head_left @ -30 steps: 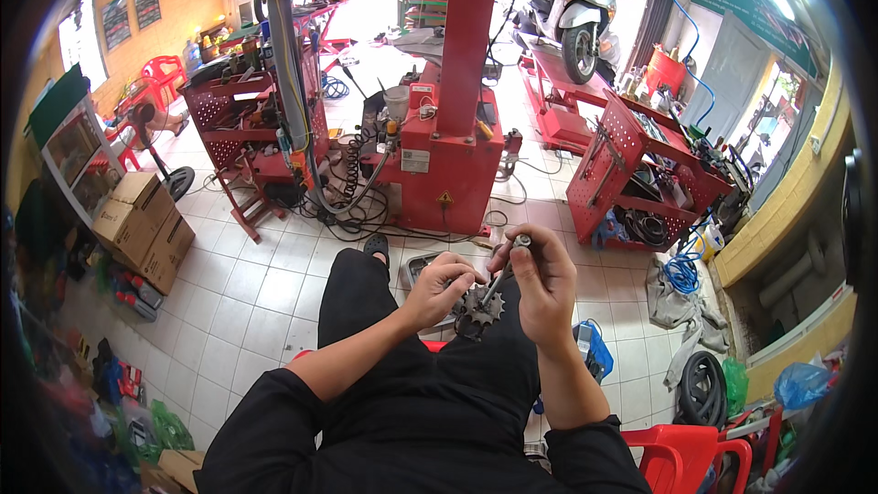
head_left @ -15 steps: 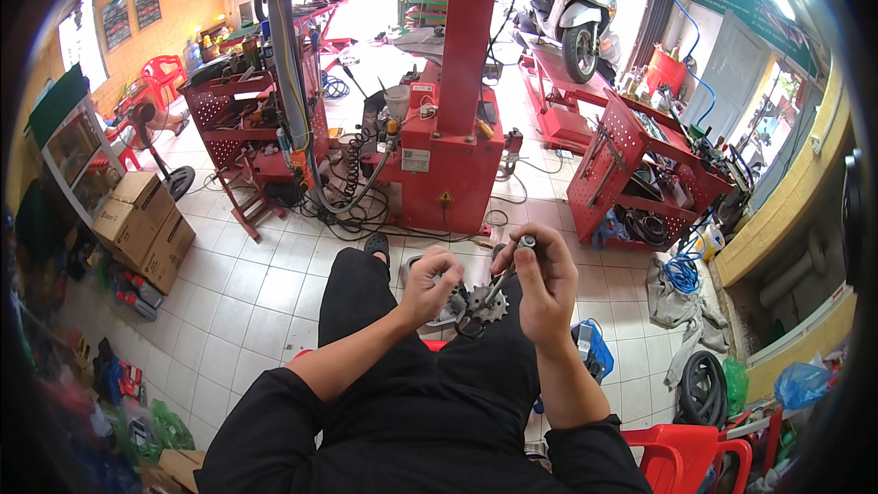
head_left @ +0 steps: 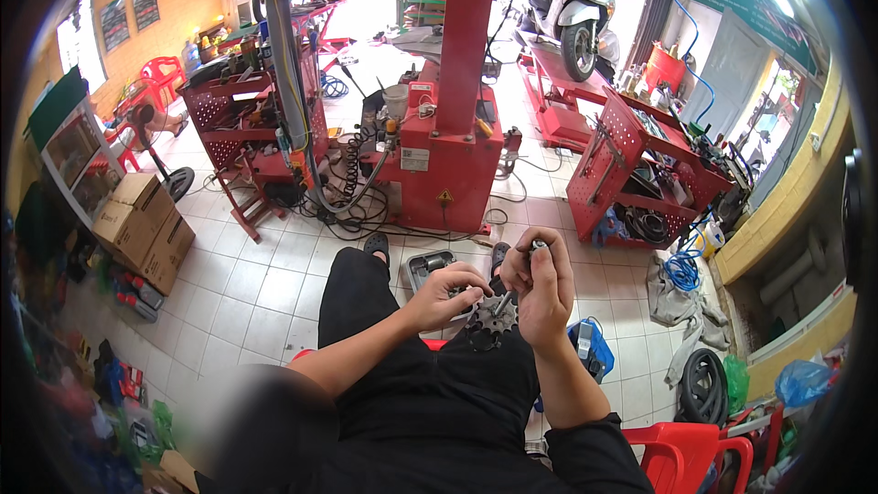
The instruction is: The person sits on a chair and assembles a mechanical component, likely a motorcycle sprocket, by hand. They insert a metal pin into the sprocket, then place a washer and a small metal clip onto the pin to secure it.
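Note:
A grey toothed metal part (head_left: 494, 322), like a sprocket, sits over my right thigh. My right hand (head_left: 541, 285) is wrapped round a slim metal rod tool (head_left: 502, 305), whose round upper end shows above the fingers. Slanting down and left, the tool's shaft reaches the middle of the toothed part. My left hand (head_left: 444, 300) is beside the part's upper left edge, its fingers curled and thumb and fingertips close together. Whatever lies between those fingertips is too small to make out.
On the floor between my feet lies a grey tray-like metal piece (head_left: 430, 265). Ahead stands a red lift post (head_left: 448, 165) with hoses around its base. Red tool carts (head_left: 631, 174) flank it. A red plastic chair (head_left: 672, 453) and a blue basket (head_left: 594, 348) are at my right.
My left hand has loosened from a tighter curl and moved slightly right and down. The right hand has shifted with the tool, and the toothed part has moved a little to the right and down.

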Motion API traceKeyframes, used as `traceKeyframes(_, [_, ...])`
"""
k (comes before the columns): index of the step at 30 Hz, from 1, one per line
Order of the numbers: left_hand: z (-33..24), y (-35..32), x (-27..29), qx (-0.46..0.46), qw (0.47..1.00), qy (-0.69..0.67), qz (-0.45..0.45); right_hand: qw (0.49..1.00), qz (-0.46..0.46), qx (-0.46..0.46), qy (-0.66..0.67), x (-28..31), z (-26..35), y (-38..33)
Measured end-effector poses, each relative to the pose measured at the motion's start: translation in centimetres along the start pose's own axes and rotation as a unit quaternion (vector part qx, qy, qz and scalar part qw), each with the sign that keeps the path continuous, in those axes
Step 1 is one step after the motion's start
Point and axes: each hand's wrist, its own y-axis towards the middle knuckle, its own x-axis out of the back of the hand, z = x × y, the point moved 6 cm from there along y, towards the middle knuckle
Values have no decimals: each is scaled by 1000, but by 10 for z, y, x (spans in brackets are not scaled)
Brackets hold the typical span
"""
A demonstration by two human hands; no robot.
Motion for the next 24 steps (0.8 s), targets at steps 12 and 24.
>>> traceKeyframes(12, [4, -5, 12, -23, 994, -76, -69, 999, -3, 2, 53, 0, -3, -1])
traceKeyframes(24, [2, 1, -3, -1, 999, -33, -17, 998, -15, 26, 50, 3, 2, -2])
